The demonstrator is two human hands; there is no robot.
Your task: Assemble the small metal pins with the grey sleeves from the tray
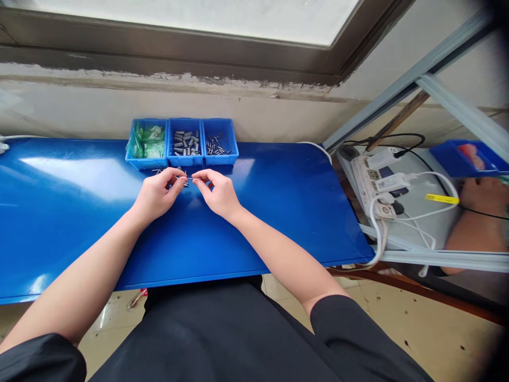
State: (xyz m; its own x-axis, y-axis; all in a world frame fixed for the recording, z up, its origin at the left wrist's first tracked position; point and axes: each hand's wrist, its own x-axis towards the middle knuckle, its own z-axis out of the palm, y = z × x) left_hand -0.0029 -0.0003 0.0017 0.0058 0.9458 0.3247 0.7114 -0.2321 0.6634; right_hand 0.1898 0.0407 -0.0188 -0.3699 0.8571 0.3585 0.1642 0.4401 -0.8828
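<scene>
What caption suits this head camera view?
Left hand and right hand pinch a metal pin over a blue bench by three blue bins.

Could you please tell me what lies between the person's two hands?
The head view shows a thin metal pin between the left hand and the right hand.

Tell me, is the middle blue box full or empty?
Not empty: the middle blue box holds a pile of small grey metal cylinders.
</scene>
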